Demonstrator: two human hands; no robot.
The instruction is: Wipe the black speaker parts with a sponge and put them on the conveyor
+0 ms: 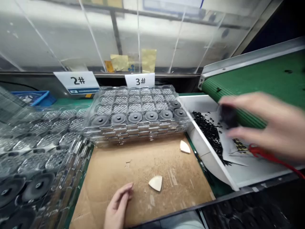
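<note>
Right hand (264, 124) gripping dark part (228, 116) (blurry!); left hand (118, 205) half-open, nothing visible inside; top tray (127, 125): seven discs (135, 117) seated, most pockets (133, 99) left.

Readable markings
We read "2#" on a white card (76, 84) and "3#" on a smaller card (140, 78), edging the metal rail (111, 76).

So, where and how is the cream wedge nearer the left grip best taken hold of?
Probably pinch the wedge by opposite edges, from above left: it lies flat on the cardboard, tapering to corners, with the left grip to its left.
</note>
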